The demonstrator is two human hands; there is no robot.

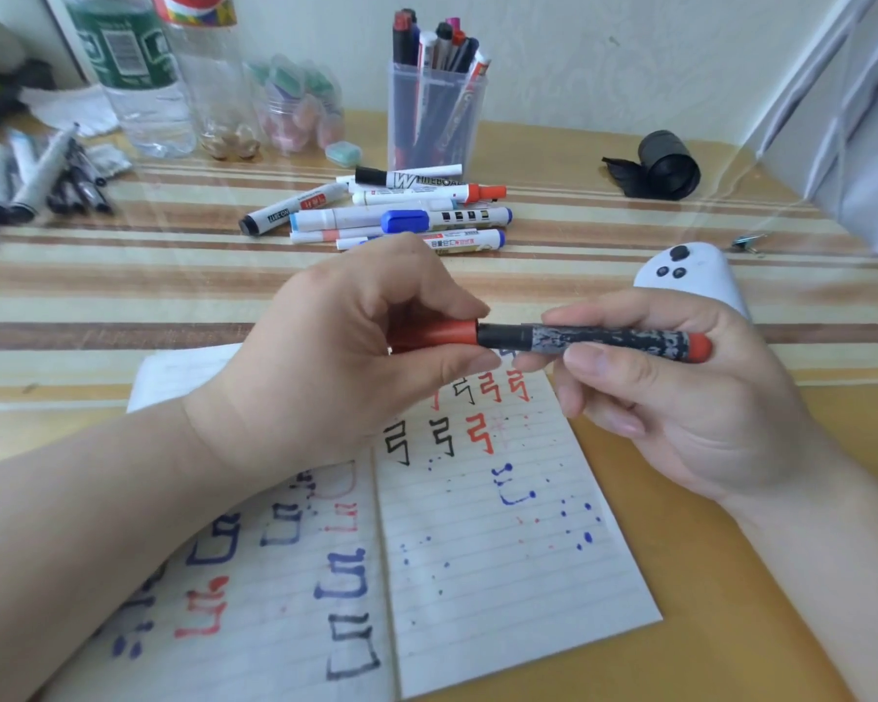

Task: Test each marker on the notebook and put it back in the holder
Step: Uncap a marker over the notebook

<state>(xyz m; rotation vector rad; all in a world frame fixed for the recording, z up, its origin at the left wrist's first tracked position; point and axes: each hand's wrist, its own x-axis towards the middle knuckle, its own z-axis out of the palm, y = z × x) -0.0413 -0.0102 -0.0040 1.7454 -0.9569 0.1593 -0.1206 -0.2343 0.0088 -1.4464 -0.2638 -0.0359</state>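
Head view: both hands hover above the open notebook [503, 575] and share one marker [604, 342]. The marker lies level, its long axis running straight from one hand to the other. The right hand [680, 397] grasps the dark, worn barrel, with the thumb on the near side and the fingers curled round the far side. The red tail end pokes out past its knuckles, away from the other hand. The left hand [346, 357] pinches the red cap [442, 334] between thumb and curled fingers, right at the barrel's inner end. Cap and barrel meet at a seam just off the left fingertips. Whether the cap is fully seated or partly off cannot be told.

The next move turns on that shared axis. Pulling or pushing the cap has to run along the line between the two hands, with no twist off it.

The page below the hands already carries red, black and blue test strokes. The holder [437, 119] stands upright well beyond the left hand's knuckles, full of pens. Loose markers [401, 215] lie between it and that hand. The left hand looks the nearer of the two to the holder. The right hand, which has the barrel, would have to reach forward and across.
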